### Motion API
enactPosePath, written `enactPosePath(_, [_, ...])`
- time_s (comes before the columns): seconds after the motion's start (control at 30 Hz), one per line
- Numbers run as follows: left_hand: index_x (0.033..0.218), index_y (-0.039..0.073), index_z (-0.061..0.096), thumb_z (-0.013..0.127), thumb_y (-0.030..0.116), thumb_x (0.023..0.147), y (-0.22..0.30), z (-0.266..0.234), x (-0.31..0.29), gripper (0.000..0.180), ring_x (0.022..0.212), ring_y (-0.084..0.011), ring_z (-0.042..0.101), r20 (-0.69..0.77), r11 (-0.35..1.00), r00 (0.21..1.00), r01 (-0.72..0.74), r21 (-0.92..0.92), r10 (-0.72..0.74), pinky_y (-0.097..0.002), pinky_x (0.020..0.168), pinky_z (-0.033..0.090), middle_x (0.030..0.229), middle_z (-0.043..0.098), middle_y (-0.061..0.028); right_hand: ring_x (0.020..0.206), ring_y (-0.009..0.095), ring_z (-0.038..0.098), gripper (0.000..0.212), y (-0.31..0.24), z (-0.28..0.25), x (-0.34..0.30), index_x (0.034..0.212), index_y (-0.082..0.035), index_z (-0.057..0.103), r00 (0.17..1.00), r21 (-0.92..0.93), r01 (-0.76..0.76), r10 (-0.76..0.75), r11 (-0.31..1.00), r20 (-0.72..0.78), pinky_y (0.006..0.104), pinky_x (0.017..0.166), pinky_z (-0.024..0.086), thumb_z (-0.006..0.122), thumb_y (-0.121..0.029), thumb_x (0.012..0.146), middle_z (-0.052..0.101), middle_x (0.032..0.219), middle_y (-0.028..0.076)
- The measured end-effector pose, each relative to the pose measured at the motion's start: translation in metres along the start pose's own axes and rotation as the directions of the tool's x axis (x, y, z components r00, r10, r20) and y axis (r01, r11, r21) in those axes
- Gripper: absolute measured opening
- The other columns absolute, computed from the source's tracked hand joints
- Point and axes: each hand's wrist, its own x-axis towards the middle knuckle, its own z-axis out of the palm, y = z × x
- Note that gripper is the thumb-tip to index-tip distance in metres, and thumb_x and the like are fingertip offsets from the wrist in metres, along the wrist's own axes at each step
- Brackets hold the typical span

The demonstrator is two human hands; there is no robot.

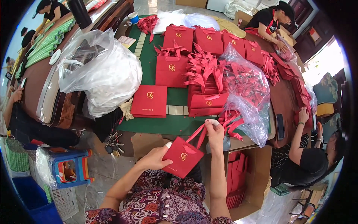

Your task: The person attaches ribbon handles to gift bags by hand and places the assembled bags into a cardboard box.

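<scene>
A small red paper gift bag with gold printing is held tilted in front of my lap. My left hand grips it by its left edge, thumb over the front. Up and to the right, my right hand pinches the bag's red ribbon handle and draws it taut; a white wrap covers one fingertip. On the green table mat just beyond lies a flat red bag. Beside it rises a stack of red bags, topped by a heap of red ribbons.
An open cardboard box of red bags stands low at my right. Clear plastic drapes the table's right side; a large white plastic bag bulges at left. A blue stool is lower left. Co-workers sit around the table.
</scene>
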Motion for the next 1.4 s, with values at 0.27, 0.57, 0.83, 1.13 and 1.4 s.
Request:
enactPosePath(0.27, [0.129, -0.005, 0.044, 0.075, 0.018, 0.083, 0.008, -0.004, -0.003, 0.06, 0.103, -0.0396, 0.066, -0.087, 0.999, 0.996, 0.034, 0.014, -0.032, -0.0442, 0.088, 0.051, 0.108, 0.065, -0.0258, 0.075, 0.011, 0.06, 0.027, -0.009, 0.001, -0.014, 0.118, -0.001, 0.065, 0.962, -0.398, 0.225, -0.268, 0.889, -0.055, 0.0261, 0.062, 0.049, 0.067, -0.013, 0.095, 0.068, 0.092, 0.005])
enactPosePath(0.57, [0.128, 0.002, 0.051, 0.077, 0.008, 0.084, 0.037, 0.0, -0.016, 0.052, 0.112, -0.015, 0.059, -0.306, 0.94, 0.948, -0.018, -0.341, -0.093, -0.031, 0.097, 0.047, 0.12, 0.063, -0.0086, 0.09, 0.011, 0.059, 0.042, -0.005, 0.044, -0.096, 0.138, 0.0, 0.046, 0.962, -0.024, -0.009, 0.015, 1.0, 0.272, 0.0251, 0.076, 0.051, 0.059, -0.013, 0.101, 0.059, 0.104, 0.005])
enactPosePath(0.83, [0.133, 0.007, 0.052, 0.086, 0.036, 0.07, 0.048, 0.023, -0.009, 0.078, 0.117, -0.0355, 0.046, -0.423, 0.922, 0.862, -0.119, 0.37, 0.281, -0.0455, 0.101, 0.036, 0.126, 0.049, -0.015, 0.107, 0.014, 0.058, 0.043, 0.001, 0.049, -0.083, 0.137, -0.001, 0.05, 0.893, 0.124, -0.283, 0.215, 0.951, 0.395, 0.0307, 0.091, 0.049, 0.045, -0.03, 0.107, 0.06, 0.121, 0.007])
enactPosePath(1.13, [0.133, 0.004, 0.053, 0.076, 0.032, 0.081, 0.016, 0.057, 0.02, 0.063, 0.118, -0.0364, 0.046, -0.333, 0.859, 0.878, -0.149, 0.489, 0.342, -0.0477, 0.099, 0.038, 0.128, 0.049, -0.016, 0.088, 0.036, 0.061, 0.02, -0.013, -0.02, -0.036, 0.108, -0.008, 0.07, 0.924, -0.786, 0.308, -0.364, 0.535, 0.115, 0.0446, 0.077, 0.049, 0.063, -0.004, 0.09, 0.061, 0.093, 0.015])
enactPosePath(1.4, [0.123, 0.0, 0.06, 0.075, 0.015, 0.079, 0.007, 0.02, 0.069, 0.048, 0.116, -0.0346, 0.049, -0.411, 0.821, 0.832, -0.089, 0.565, 0.373, -0.0458, 0.094, 0.041, 0.124, 0.055, -0.0146, 0.09, 0.034, 0.057, 0.016, -0.006, -0.031, -0.014, 0.098, -0.008, 0.07, 0.867, -0.864, 0.418, -0.408, 0.282, 0.286, 0.0447, 0.076, 0.05, 0.068, -0.004, 0.083, 0.057, 0.094, 0.013])
